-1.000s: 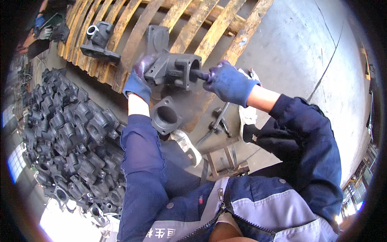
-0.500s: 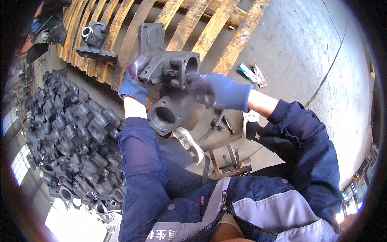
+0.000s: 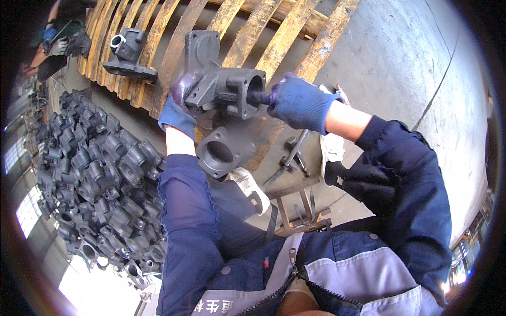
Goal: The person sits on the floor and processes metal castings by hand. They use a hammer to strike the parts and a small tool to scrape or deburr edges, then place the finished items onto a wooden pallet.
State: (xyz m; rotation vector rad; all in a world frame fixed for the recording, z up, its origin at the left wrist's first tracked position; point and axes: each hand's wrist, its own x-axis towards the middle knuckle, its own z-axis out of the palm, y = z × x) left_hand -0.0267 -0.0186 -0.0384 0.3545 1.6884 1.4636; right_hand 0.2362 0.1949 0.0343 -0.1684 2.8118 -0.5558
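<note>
A black cast-metal housing (image 3: 224, 89) with flanges and a round bore stands at the pallet's near edge. My left hand (image 3: 182, 100), in a blue glove with a dark-coated palm, grips its left side. My gloved right hand (image 3: 300, 102) is closed around a dark rod-like tool (image 3: 258, 98) to the right of the bore. The tool's tip reaches into the mouth of that bore; its exact kind is hard to make out. Just below, nearer me, another black flanged casting (image 3: 213, 167) shows its round opening, slightly blurred.
On the wooden pallet (image 3: 242, 45) sits another black casting (image 3: 129, 55) with a pale ring. A large heap of similar castings (image 3: 100, 179) lies at left. Hammer-like tools (image 3: 291, 158) and a low frame (image 3: 295, 208) are between my shoes. Another person's gloved hand (image 3: 57, 47) shows far left.
My right hand has moved up and to the right, from below the bore to beside it, with the dark tool now showing. The housing sits slightly farther right in the picture.
</note>
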